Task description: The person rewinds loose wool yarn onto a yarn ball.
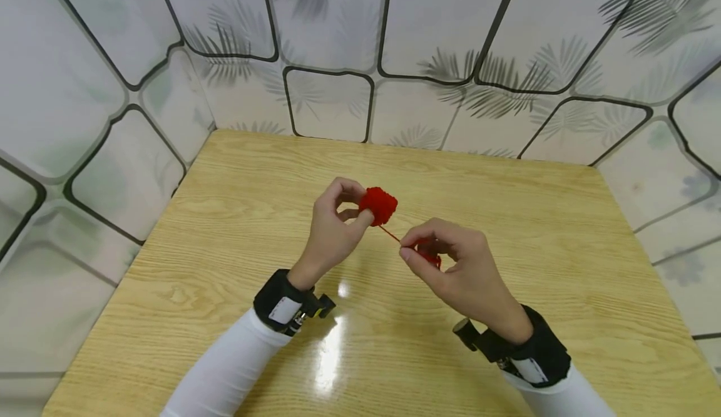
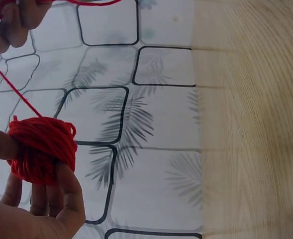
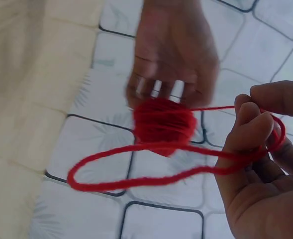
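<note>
A small ball of red yarn (image 1: 378, 206) is held between the thumb and fingers of my left hand (image 1: 333, 226) above the table. In the left wrist view the wound strands of the ball (image 2: 43, 149) show plainly. A taut strand (image 1: 390, 234) runs from it to my right hand (image 1: 459, 263), which pinches the yarn between thumb and index finger. Slack yarn gathers inside the right palm. The right wrist view shows a long loose loop (image 3: 121, 186) hanging out from the right hand's fingers, passing in front of the ball.
A wooden table (image 1: 236, 216) with a glossy surface lies under both hands. Behind and beside it stand pale walls (image 1: 332, 104) with dark outlines and leaf prints. Black wrist straps (image 1: 284, 301) with small cameras sit on both wrists, over white sleeves.
</note>
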Demonstrator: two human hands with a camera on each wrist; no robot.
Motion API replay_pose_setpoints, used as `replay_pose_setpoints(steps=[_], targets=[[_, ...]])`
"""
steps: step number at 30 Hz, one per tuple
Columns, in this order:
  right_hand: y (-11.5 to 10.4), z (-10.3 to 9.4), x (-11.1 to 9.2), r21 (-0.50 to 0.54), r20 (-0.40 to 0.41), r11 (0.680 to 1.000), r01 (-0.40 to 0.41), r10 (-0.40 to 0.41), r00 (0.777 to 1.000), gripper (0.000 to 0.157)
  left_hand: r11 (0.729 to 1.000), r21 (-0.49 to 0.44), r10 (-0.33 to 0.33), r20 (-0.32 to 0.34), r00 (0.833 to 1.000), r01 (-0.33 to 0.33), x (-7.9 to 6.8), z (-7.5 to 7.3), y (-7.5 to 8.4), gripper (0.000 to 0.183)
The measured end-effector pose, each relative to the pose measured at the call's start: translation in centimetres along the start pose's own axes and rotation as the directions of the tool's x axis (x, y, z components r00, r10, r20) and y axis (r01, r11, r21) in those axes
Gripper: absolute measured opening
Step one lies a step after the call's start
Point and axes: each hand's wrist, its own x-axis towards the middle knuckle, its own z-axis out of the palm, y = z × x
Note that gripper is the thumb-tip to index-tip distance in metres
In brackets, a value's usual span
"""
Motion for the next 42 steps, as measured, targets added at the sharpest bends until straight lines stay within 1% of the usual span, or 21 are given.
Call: replay_pose_setpoints(steps=[2,7,9,11,17,18,20,24,29,32,34,36,38,40,42], targets=[[-1.0,-0.5,0.7,-0.002,-0.014,1.0,0.002,-0.002,1.0,0.017,0.998,0.056,0.006,0.038,0.999,-0.008,-0.2,0.1,0.6,0.022],[-3.4,-1.6,2.2,0.001,-0.048,1.0,0.016,-0.016,0.999,0.016,0.987,0.159,0.005,0.127,0.992,-0.025,-0.7,0.1,1.1,0.02],[-3.7,-2.0,2.6,0.009,-0.073,1.0,0.03,-0.03,0.997,0.015,0.981,0.191,-0.009,0.155,0.988,-0.021,-0.9,0.1,1.3,0.02],[-3.4,-2.3,3.0,0.028,-0.11,0.999,0.033,-0.03,0.993,0.016,0.978,0.207,-0.021,0.185,0.982,-0.018,-1.1,0.1,1.3,0.02],[-1.3,-3.3,4.0,0.119,-0.241,0.993,0.018,0.011,0.971,0.018,0.977,0.215,-0.046,0.271,0.961,-0.014,-1.8,-0.1,-1.1,0.022],[-1.1,-3.5,4.2,0.124,-0.254,0.992,0.019,0.014,0.967,0.018,0.977,0.212,-0.048,0.285,0.957,-0.014,-1.9,-0.1,-1.5,0.022],[-0.7,-3.9,4.6,0.117,-0.276,0.993,0.022,0.012,0.961,0.017,0.98,0.197,-0.051,0.313,0.948,-0.012,-2.2,-0.2,-1.7,0.023],[0.2,-4.4,5.3,0.107,-0.301,0.994,0.019,0.014,0.954,0.017,0.99,0.143,-0.071,0.376,0.924,0.018,-2.7,-0.4,-1.5,0.023],[2.0,-4.6,5.7,0.156,-0.316,0.987,-0.021,0.07,0.946,0.018,0.996,0.045,-0.087,0.458,0.885,0.075,-2.9,-0.7,-0.3,0.021],[3.2,-4.6,5.9,0.192,-0.323,0.981,-0.036,0.098,0.941,0.019,0.994,-0.037,-0.069,0.5,0.863,0.101,-2.9,-0.8,0.6,0.021],[4.0,-4.5,5.9,0.216,-0.319,0.975,-0.046,0.115,0.941,0.019,0.987,-0.109,-0.046,0.522,0.851,0.12,-2.9,-0.9,1.2,0.021],[4.8,-4.4,5.8,0.227,-0.304,0.971,-0.072,0.141,0.942,0.019,0.973,-0.188,-0.012,0.53,0.848,0.132,-2.9,-1.0,1.7,0.022],[5.5,-4.1,5.5,0.214,-0.282,0.971,-0.111,0.17,0.944,0.019,0.952,-0.272,0.025,0.526,0.85,0.14,-2.8,-1.0,2.1,0.023],[6.1,-3.7,5.1,0.193,-0.257,0.968,-0.159,0.206,0.944,0.02,0.929,-0.346,0.068,0.508,0.859,0.131,-2.6,-1.0,2.4,0.023],[6.6,-3.2,4.5,0.168,-0.228,0.966,-0.197,0.233,0.945,0.02,0.907,-0.408,0.11,0.48,0.87,0.11,-2.3,-1.0,2.7,0.022]])
